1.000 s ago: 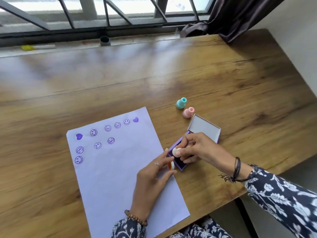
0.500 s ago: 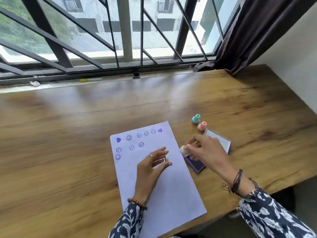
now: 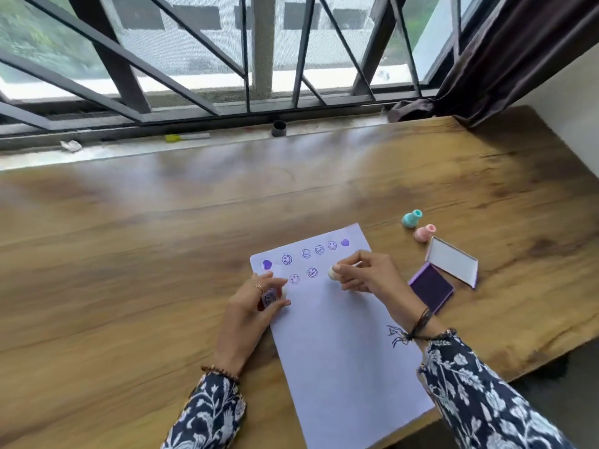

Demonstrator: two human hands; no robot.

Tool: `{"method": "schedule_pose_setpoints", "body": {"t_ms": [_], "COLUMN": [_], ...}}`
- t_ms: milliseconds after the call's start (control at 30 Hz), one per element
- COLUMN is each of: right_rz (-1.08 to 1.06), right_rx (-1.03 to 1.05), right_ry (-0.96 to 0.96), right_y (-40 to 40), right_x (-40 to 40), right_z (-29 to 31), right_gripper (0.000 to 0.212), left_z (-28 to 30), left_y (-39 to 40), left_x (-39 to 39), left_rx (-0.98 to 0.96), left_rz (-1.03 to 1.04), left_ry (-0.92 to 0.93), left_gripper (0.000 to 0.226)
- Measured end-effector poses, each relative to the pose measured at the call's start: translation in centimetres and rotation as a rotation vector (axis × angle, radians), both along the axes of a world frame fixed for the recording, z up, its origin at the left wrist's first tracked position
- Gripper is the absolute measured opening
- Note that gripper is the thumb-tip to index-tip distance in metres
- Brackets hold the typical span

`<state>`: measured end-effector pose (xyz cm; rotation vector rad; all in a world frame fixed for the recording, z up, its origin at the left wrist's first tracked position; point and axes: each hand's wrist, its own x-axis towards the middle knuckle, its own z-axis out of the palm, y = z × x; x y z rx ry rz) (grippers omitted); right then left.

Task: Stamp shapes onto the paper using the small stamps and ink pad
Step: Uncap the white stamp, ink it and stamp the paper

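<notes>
Cream stamp (image 3: 333, 272) pinched in the fingers (image 3: 348, 266) of the right hand (image 3: 369, 277), lying sideways above the upper part of the paper (image 3: 340, 335), just right of the second row of prints; cannot tell whether touching the sheet. Second small stamp (image 3: 271, 297) gripped between thumb and fingers of the left hand (image 3: 251, 314), at the paper's left edge, its purple-inked smiley face turned up toward the camera. Purple prints (image 3: 306, 253) ranged along the top of the sheet: a heart at each end of the first row, smileys between, two more smileys below.

Paper laid slantwise near the front edge of the bench (image 3: 129, 254), its lower corner reaching that edge. Ink pad (image 3: 431, 288) open just right of the paper and beside the right wrist, purple surface bare, white-lined lid (image 3: 452, 260) propped up behind it. Teal stamp (image 3: 411, 218) and pink stamp (image 3: 424, 233) set side by side beyond the lid, toward the right end of the bench, well apart from both hands. Dark floral sleeves on both forearms, beads at the left wrist, dark threads at the right. Barred window (image 3: 259, 59) along the far edge, dark curtain (image 3: 502, 53) at the far right corner.
</notes>
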<state>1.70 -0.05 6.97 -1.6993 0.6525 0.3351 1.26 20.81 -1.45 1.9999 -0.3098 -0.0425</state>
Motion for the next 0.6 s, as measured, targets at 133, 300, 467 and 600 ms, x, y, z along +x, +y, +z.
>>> {"method": "schedule_pose_setpoints", "body": {"t_ms": [133,300,467,600], "right_rz": [0.014,0.048,0.06,0.044], "right_rx": [-0.011,-0.063,-0.05,-0.019], "right_ry": [0.01,0.034,0.038,0.068], "right_y": [0.5,0.8,1.0,0.9], "right_x": [1.0,2.0,2.4,2.7], "right_z": [-0.1,-0.4,-0.7,-0.9], "right_gripper": [0.011,0.011,0.017,0.011], "left_z": [-0.3,-0.5,-0.9,-0.9], "left_y": [0.1,0.3,0.5,0.6], "left_x": [0.1,0.0,0.2,0.2], "left_rx": [-0.005,-0.022,-0.008,-0.016], "left_rz": [-0.007,-0.032,-0.047,-0.06], "left_ry": [-0.007,-0.024,0.01,0.016], "left_gripper": [0.037,0.035,0.034,0.033]}}
